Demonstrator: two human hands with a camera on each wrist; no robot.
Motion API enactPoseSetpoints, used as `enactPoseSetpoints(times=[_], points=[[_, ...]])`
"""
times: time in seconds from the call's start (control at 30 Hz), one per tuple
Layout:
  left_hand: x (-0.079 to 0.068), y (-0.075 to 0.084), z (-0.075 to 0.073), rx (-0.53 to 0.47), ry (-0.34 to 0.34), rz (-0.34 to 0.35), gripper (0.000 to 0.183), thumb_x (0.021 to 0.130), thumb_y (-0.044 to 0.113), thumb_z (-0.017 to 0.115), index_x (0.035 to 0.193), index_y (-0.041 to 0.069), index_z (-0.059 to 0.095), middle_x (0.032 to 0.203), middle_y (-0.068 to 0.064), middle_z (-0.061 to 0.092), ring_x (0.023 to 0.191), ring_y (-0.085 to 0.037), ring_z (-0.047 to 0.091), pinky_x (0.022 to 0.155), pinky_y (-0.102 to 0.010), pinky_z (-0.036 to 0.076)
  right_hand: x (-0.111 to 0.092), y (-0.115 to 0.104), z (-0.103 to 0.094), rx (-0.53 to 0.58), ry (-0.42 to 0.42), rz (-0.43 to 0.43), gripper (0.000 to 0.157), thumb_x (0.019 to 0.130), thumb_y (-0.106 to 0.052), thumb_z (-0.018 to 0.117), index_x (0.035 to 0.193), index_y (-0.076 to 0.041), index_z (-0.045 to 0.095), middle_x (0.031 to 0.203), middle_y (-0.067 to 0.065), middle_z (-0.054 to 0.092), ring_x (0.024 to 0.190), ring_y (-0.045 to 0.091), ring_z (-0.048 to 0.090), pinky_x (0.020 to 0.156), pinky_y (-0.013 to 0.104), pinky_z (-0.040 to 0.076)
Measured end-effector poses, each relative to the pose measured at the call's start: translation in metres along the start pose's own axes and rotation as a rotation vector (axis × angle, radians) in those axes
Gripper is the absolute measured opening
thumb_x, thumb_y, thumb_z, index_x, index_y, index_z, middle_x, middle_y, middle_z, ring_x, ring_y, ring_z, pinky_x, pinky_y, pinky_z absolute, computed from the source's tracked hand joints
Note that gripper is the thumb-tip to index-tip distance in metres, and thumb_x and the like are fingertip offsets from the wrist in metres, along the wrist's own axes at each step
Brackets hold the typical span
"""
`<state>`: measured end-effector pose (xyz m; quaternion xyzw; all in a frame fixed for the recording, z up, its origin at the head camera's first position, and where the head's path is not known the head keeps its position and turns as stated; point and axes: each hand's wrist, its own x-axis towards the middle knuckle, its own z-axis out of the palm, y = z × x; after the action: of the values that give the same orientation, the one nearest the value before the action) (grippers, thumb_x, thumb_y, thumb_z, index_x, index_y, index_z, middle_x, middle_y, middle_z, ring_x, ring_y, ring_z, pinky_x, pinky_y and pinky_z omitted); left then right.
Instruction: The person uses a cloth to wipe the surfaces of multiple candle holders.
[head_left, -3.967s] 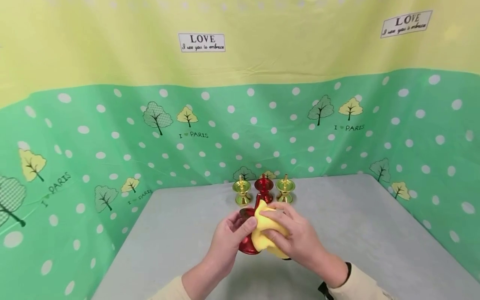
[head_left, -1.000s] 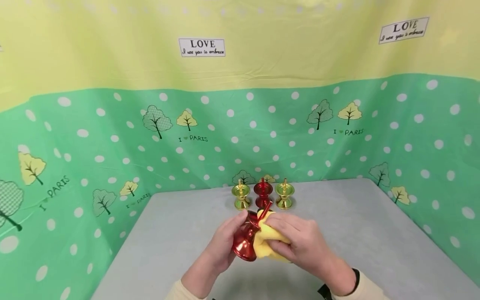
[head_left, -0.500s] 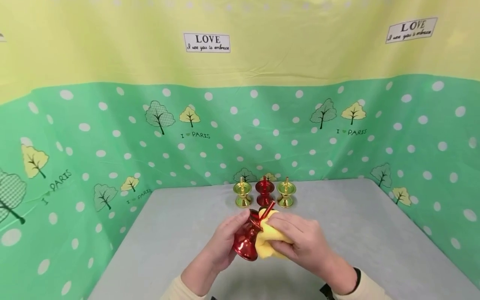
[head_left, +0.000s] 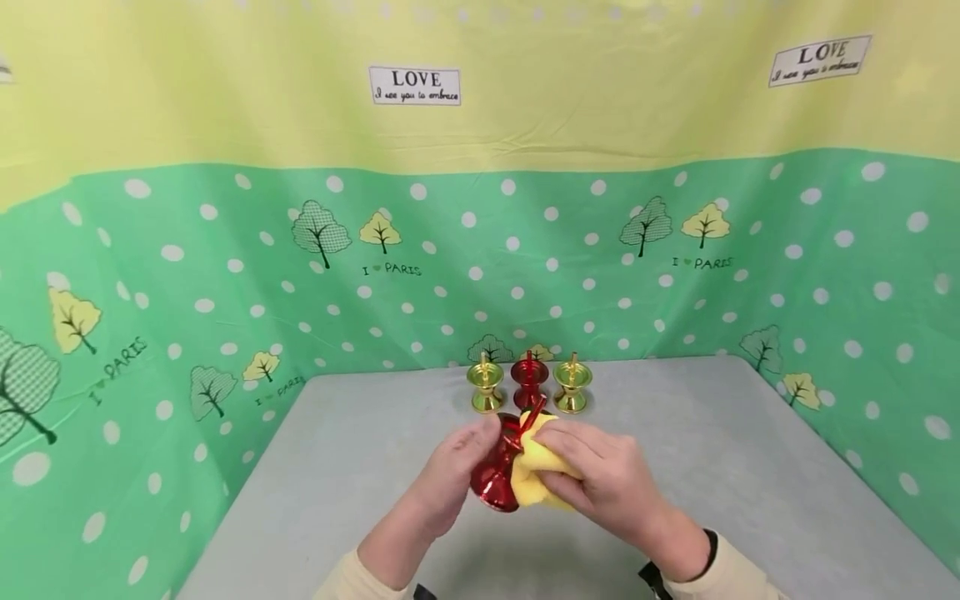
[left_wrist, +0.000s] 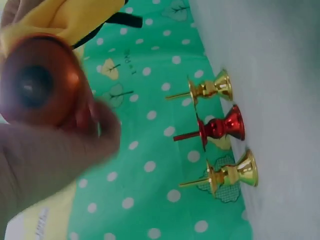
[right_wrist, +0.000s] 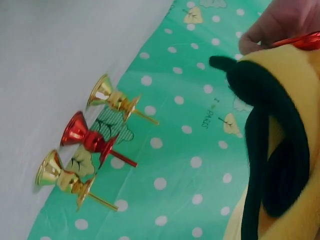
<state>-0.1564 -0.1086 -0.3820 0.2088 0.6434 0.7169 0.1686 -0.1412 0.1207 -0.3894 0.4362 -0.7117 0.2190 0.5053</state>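
My left hand (head_left: 442, 479) grips a shiny red candle holder (head_left: 495, 482), fingers around its left side. The holder is lifted and tilted, its thin red stem leaning up to the right. In the left wrist view the round hollow base of this candle holder (left_wrist: 67, 82) faces the camera. My right hand (head_left: 611, 479) pinches a bunched yellow cloth (head_left: 534, 479) and presses it against the holder's right side, covering part of the cup and stem. In the right wrist view the cloth (right_wrist: 295, 75) shows a dark edging and hides most of the held candle holder.
Behind the hands, a gold candle holder (head_left: 487, 392), a red one (head_left: 529, 385) and another gold one (head_left: 572, 392) stand upright in a row on the grey table (head_left: 360, 450). A green and yellow printed curtain (head_left: 420, 317) hangs around the table's back and sides.
Since four seconds ago the held candle holder has tilted, its stem now leaning right, and the left hand has shifted its grip. In the last half second both hands rose slightly, cloth still against it.
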Motion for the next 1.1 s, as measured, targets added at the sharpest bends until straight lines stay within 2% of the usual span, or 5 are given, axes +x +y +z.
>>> enactPoseSetpoints(times=[0.4,0.6,0.77,0.93,1.1], points=[[-0.004,0.004,-0.002,-0.038,-0.088,-0.04,0.052,0.115,0.05,0.039,0.122,0.008,0.068,0.104,0.006,0.077,0.098,-0.008,0.074,0.09,-0.026,0.063,0.006,-0.007,-0.006,0.039,0.044,-0.108,0.034,0.107,-0.034,0.068,0.111,-0.002,0.077,0.103,0.009,0.079,0.086,0.021,0.077,0.073,0.03,0.066],[0.0,0.005,0.002,0.076,-0.02,0.034,0.05,0.114,0.042,0.049,0.129,-0.004,0.064,0.106,0.004,0.076,0.095,-0.008,0.074,0.087,-0.026,0.063,0.006,-0.007,-0.007,-0.045,0.027,-0.09,0.034,0.109,-0.036,0.065,0.108,-0.004,0.078,0.1,0.007,0.079,0.083,0.021,0.077,0.069,0.032,0.066],[-0.001,0.006,-0.003,-0.03,-0.137,-0.104,0.05,0.113,0.053,0.042,0.105,0.011,0.069,0.093,0.006,0.074,0.09,-0.007,0.071,0.084,-0.026,0.062,0.005,-0.005,-0.009,0.098,0.02,-0.153,0.034,0.107,-0.034,0.068,0.11,-0.002,0.077,0.102,0.009,0.078,0.085,0.02,0.076,0.068,0.028,0.064],[-0.005,0.003,-0.009,-0.035,-0.219,-0.115,0.063,0.114,0.056,0.038,0.134,0.002,0.066,0.117,-0.004,0.077,0.108,-0.011,0.072,0.099,-0.029,0.058,0.0,0.0,-0.011,0.05,-0.01,-0.089,0.033,0.109,-0.034,0.064,0.111,-0.003,0.076,0.103,0.007,0.078,0.085,0.019,0.076,0.069,0.029,0.065],[-0.01,-0.005,-0.006,-0.046,-0.145,-0.032,0.064,0.107,0.034,0.067,0.157,0.0,0.047,0.143,-0.015,0.068,0.123,-0.016,0.069,0.108,-0.032,0.057,-0.003,0.015,-0.013,-0.013,-0.012,0.104,0.038,0.112,-0.04,0.056,0.112,-0.007,0.074,0.103,0.004,0.077,0.079,0.015,0.073,0.07,0.025,0.064]])
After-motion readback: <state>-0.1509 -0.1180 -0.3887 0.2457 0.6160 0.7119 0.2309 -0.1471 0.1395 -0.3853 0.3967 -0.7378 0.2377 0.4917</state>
